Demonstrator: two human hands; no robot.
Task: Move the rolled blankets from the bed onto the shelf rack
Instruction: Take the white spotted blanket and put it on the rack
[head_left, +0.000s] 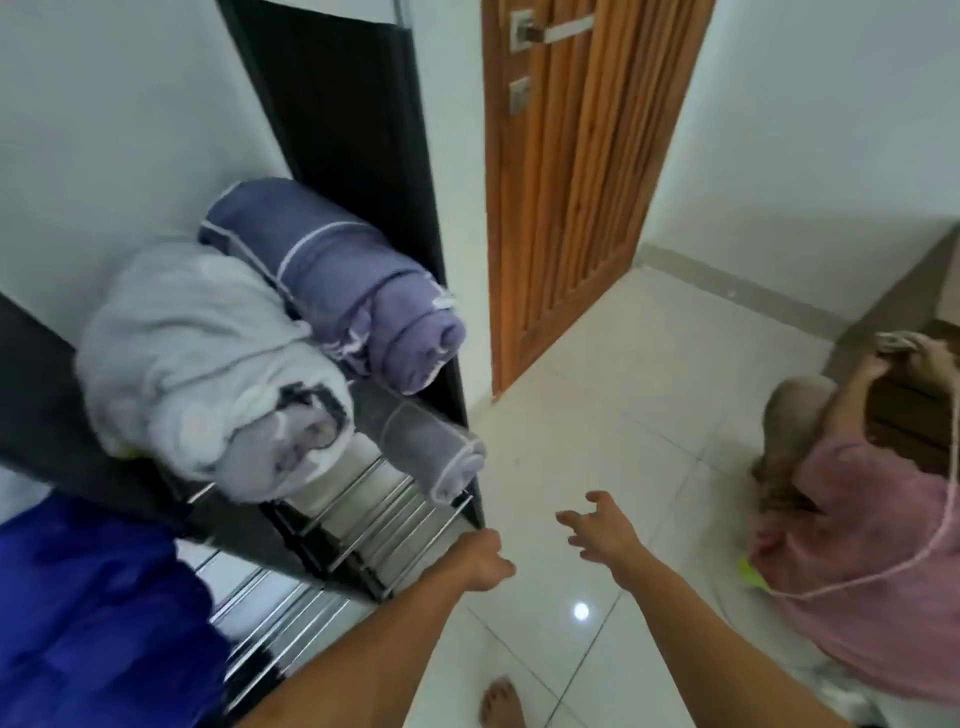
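Rolled blankets (270, 338), soft fabric cylinders on metal-barred rack (363, 514).

Three rolled blankets lie on the shelf rack (395, 499), a dark-framed unit with shiny metal bars standing against the white wall on the left. The pale grey blanket (202, 364) is the bulkiest, lying on the top level with its rolled end facing near and right. Just beside it on the far side, touching, lies the purple blanket (332, 275), crossed by thin white stripes, its spiral end overhanging the rack's edge. A smaller grey-purple roll (441, 457) rests on the bars one level lower, near the rack's right end.
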